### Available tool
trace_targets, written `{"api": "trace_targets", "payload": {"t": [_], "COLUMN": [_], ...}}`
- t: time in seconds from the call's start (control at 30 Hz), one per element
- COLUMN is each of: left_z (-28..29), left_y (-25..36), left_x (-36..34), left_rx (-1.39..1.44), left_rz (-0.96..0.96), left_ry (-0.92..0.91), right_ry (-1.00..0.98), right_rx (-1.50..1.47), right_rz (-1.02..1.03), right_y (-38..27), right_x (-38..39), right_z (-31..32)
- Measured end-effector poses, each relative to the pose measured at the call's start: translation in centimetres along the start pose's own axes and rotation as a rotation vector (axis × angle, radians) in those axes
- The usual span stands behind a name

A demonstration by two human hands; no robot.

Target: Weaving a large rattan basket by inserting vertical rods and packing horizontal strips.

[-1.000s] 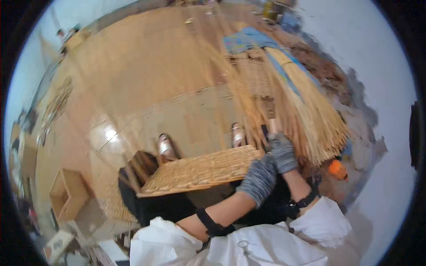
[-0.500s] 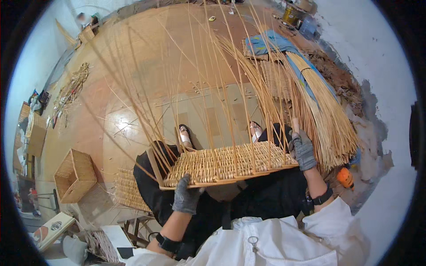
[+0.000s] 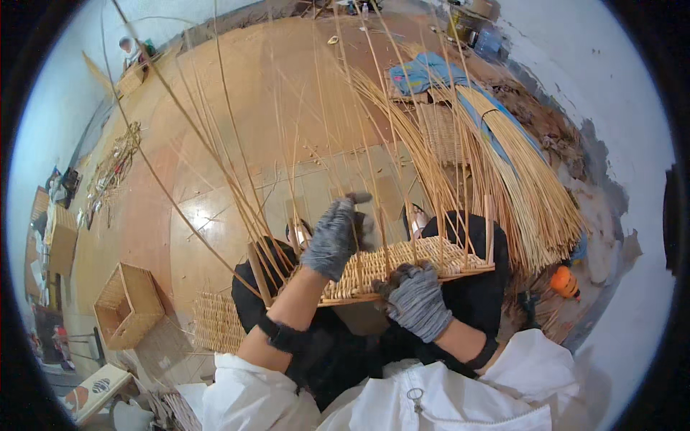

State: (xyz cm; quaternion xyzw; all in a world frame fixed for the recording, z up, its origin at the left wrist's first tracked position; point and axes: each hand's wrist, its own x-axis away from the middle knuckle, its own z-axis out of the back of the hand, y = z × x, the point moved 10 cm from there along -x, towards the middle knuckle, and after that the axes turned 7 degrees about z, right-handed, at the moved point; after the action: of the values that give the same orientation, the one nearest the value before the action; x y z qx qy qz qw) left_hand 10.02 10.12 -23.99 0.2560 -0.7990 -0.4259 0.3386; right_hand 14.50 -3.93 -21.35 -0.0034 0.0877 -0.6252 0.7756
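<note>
Across my lap lies a woven wicker panel (image 3: 449,253), its near edge toward me. Long thin canes rise from it, and thick wooden posts stand at its corners, one at the left (image 3: 259,275) and one at the right (image 3: 489,228). My left hand (image 3: 332,241), in a grey glove, is raised over the panel's middle among the upright canes. Its fingers point right and are partly blurred, so whether they hold a cane cannot be made out. My right hand (image 3: 418,302), also gloved, is closed on the panel's near edge.
A big bundle of loose canes (image 3: 535,208) lies at the right beside a blue cloth (image 3: 431,72). An orange round object (image 3: 565,281) sits near it. On the left are a wicker basket (image 3: 129,305) and a woven piece (image 3: 218,322). Another person (image 3: 129,50) is far left.
My left hand has left the panel's near left edge and risen to the middle canes. My right hand has moved from the right corner post to the near edge.
</note>
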Motion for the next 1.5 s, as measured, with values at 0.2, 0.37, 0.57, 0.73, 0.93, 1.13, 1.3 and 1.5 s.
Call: {"api": "trace_targets", "payload": {"t": [0.2, 0.37, 0.57, 0.73, 0.93, 1.13, 1.3, 1.5], "left_z": [2.2, -0.3, -4.9, -7.8, -6.5, -8.5, -4.4, -8.5], "left_y": [2.5, 4.8, 11.4, 13.7, 12.1, 0.5, 1.1, -1.2], "left_x": [-3.4, -11.3, -15.8, -17.5, -4.4, 0.5, 0.3, 4.8], "left_rx": [-1.009, -1.965, -2.323, -2.519, -1.618, -2.316, -2.353, -1.919], "left_rz": [-0.347, -0.017, -0.125, -0.442, -0.724, -0.498, -0.256, -0.667], "left_ry": [0.009, -0.342, -0.135, -0.011, 0.352, -0.396, -0.284, -0.287], "right_ry": [0.112, 0.152, 0.012, 0.051, 0.325, 0.299, 0.209, 0.442], "right_rx": [0.009, -0.069, -0.194, -0.225, -0.420, -0.176, -0.125, -0.516], "right_rz": [0.005, 0.025, 0.022, 0.087, -0.157, -0.101, -0.080, 0.016], "right_y": [0.9, 0.7, 0.5, 0.7, 3.6, 2.6, 1.9, 4.0], "right_x": [0.8, 0.8, 0.6, 1.2, 2.0, 1.3, 1.0, 2.0], "right_z": [-0.6, -0.3, -1.8, -1.8, -0.5, 0.6, -1.5, 2.6]}}
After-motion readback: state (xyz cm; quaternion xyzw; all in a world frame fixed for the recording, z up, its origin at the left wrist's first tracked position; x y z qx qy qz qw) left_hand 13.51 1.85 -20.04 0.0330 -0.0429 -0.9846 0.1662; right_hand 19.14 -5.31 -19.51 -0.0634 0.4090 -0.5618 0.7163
